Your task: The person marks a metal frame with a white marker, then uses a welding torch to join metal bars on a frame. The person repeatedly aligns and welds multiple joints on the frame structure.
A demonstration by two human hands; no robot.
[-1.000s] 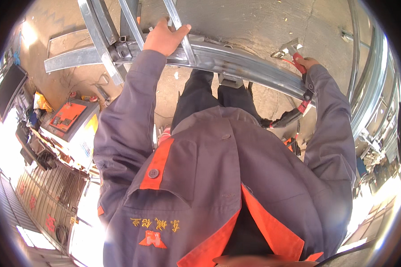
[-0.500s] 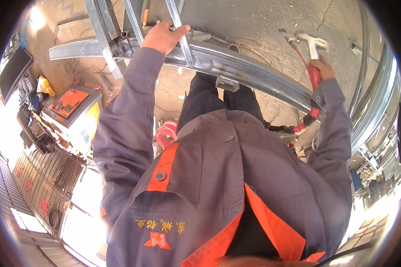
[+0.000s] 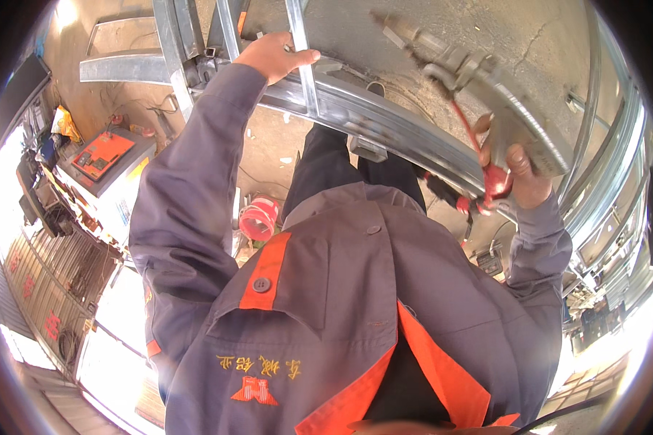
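Observation:
My left hand [image 3: 272, 58] is closed around a narrow galvanized metal bar [image 3: 307, 87], its thumb lying across the bar. That bar meets a long curved metal rail [image 3: 395, 119] which crosses in front of my legs. On the right, my right hand [image 3: 527, 174] grips a grey metal welding gun [image 3: 486, 83], raised close to the camera with its thin nozzle end at the upper left. A red cable sleeve [image 3: 495, 181] shows beside my fingers. The nozzle is blurred, and part of my grip is hidden behind the gun.
Curved metal profiles [image 3: 622, 156] are stacked at the right. A pink-red bucket [image 3: 259, 219] stands left of my legs. Farther left are a grey box with an orange top panel [image 3: 103, 157] and a dark screen [image 3: 23, 98]. Several metal bars rise at the upper left.
My right hand has brought the welding gun up nearer the camera and turned its nozzle leftward. The left hand stays on the bar, and the view has shifted slightly.

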